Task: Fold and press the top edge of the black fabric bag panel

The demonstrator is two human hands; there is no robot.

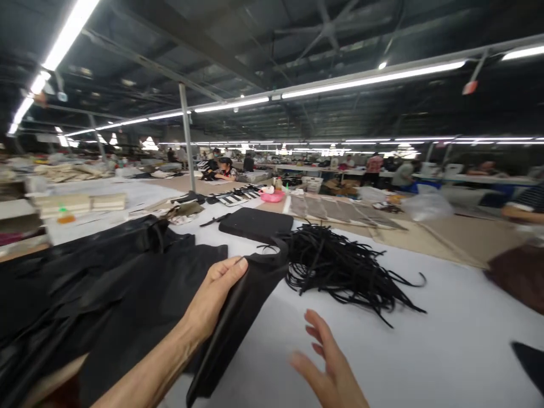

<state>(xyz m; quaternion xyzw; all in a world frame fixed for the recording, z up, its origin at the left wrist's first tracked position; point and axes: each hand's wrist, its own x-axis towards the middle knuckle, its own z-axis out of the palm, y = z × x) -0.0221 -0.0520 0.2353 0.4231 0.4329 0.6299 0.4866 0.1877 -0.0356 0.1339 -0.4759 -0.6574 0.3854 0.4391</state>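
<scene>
My left hand [219,289] pinches the upper edge of a black fabric piece [253,294], thumb on top. The cloth hangs down toward me in a fold, and its far end curves up beside a pile of black straps. Over the white table my right hand [325,362] holds nothing, its thumb and fingers spread; it is slightly blurred. The tangled black straps [340,260] lie just beyond it. Behind the held piece rests a flat black pad [255,224]. More black fabric [123,294] is heaped at the left, partly behind my left forearm.
The white tabletop [450,328] extends to the right, with a dark cloth corner [529,362] at its edge. Farther back are a pink dish [272,196], grey-brown sheets [340,211] and a clear plastic bag [427,204]. A metal post [187,136] rises at centre left. Several people work in the distance.
</scene>
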